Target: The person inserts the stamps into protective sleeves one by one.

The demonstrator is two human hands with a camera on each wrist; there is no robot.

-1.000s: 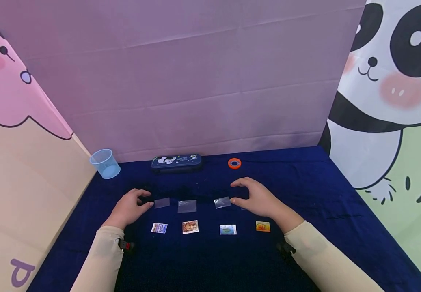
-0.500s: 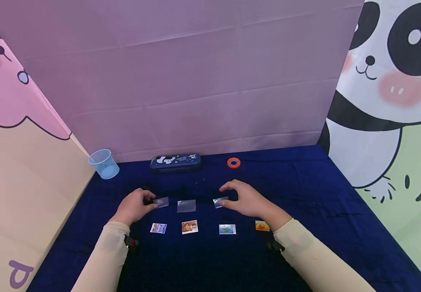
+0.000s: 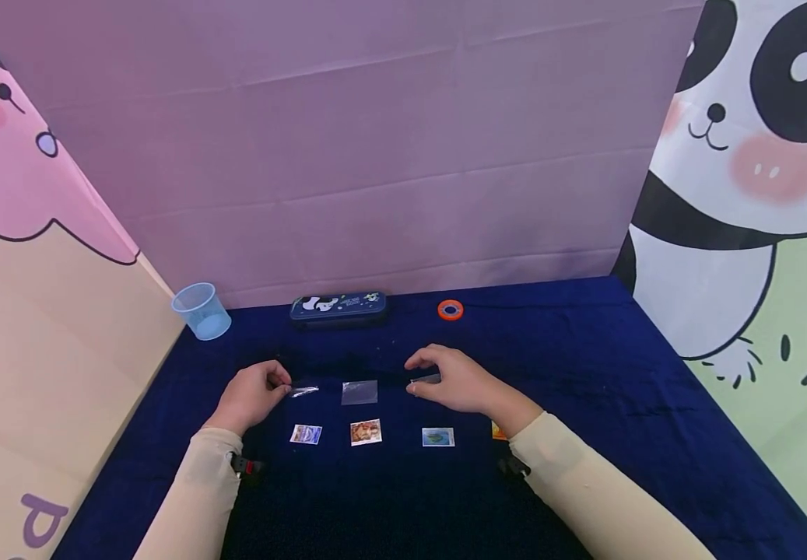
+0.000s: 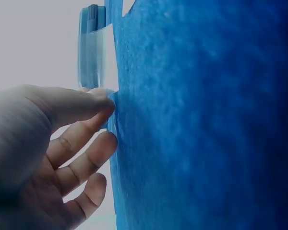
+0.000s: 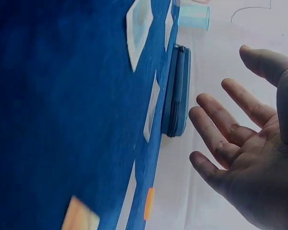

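My left hand (image 3: 247,397) pinches the near corner of a small clear plastic sleeve (image 3: 303,391) between thumb and index finger. In the left wrist view that clear sleeve (image 4: 97,60) stands lifted at an angle, the other fingers loosely bent below. A second clear sleeve (image 3: 359,393) lies flat in the middle. My right hand (image 3: 455,383) hovers with spread, relaxed fingers over a third sleeve (image 3: 427,379), partly hidden behind it; its palm holds nothing in the right wrist view. Small stamp-like picture cards lie in a nearer row: purple-blue (image 3: 306,434), brown (image 3: 366,432), green-blue (image 3: 438,437).
An orange picture card (image 3: 498,432) is partly covered by the right forearm. Along the back of the dark blue cloth (image 3: 550,334) stand a light blue cup (image 3: 201,313), a panda pencil case (image 3: 338,309) and an orange tape roll (image 3: 450,310). Fabric walls rise behind and beside.
The left hand has taken hold of the left sleeve's corner and tilted it up off the cloth. My right hand has moved left, over the third sleeve.
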